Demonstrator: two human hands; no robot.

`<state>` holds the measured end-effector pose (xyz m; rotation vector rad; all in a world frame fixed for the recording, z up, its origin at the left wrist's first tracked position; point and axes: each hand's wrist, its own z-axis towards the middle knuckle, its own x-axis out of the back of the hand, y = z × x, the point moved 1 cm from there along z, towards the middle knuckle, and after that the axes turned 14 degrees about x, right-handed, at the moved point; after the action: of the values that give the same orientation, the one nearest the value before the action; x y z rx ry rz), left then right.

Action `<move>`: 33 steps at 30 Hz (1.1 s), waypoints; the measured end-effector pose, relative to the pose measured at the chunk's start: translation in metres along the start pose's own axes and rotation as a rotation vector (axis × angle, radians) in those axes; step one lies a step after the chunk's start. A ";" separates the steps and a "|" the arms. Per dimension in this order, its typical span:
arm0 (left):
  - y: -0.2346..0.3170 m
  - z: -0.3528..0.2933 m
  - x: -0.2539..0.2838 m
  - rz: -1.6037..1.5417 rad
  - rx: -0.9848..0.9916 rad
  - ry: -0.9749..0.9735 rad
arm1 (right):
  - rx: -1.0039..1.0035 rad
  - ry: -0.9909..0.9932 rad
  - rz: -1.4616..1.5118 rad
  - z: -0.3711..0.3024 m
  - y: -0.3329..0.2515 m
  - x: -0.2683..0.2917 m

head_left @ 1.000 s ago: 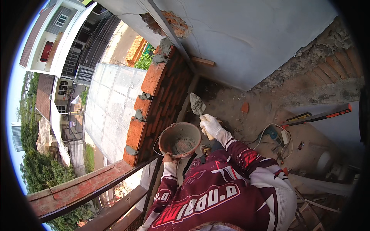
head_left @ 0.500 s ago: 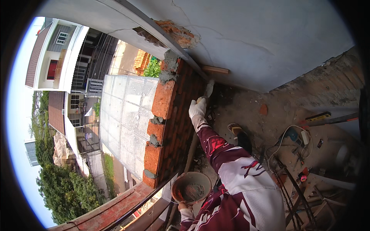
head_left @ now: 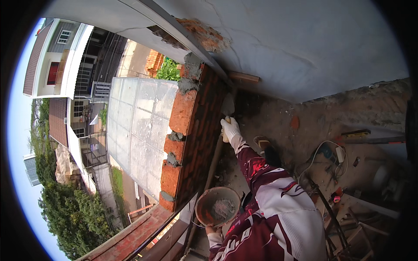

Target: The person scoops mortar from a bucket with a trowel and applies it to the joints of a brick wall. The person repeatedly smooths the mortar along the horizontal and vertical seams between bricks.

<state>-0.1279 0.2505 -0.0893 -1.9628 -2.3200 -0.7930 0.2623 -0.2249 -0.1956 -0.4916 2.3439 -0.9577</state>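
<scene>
My right hand (head_left: 231, 128), in a white glove, is closed around the handle of a trowel (head_left: 228, 104). Its grey blade points away from me, close to the inner face of a red brick wall (head_left: 200, 126). Lower down, my left hand (head_left: 212, 230) grips the near rim of a round bowl (head_left: 201, 212), its fingers partly hidden. Grey mortar (head_left: 224, 209) lies inside the bowl. Along the wall's uneven top, grey mortar (head_left: 175, 136) sits between orange bricks (head_left: 183, 111), with a thicker patch at the far end.
A metal frame post (head_left: 183, 37) crosses the far end, beside a cracked grey wall (head_left: 278, 39). On the dirty floor lie a brick piece (head_left: 295, 122), a corded power tool (head_left: 324, 152), a spirit level (head_left: 357, 134) and scattered debris. Beyond the brick wall is a drop over a translucent roof (head_left: 139, 122).
My right hand and the trowel have shifted nearer to me. The bowl has risen slightly, showing more of its mortar. My view has shifted a little.
</scene>
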 end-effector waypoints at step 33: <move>0.048 -0.058 -0.046 0.032 0.161 0.211 | -0.184 -0.042 0.467 0.032 -0.099 -0.079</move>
<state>-0.0922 0.1909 -0.0356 -1.7543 -2.1548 -0.7448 0.3559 -0.2683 -0.1149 -0.0216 2.3665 -0.5124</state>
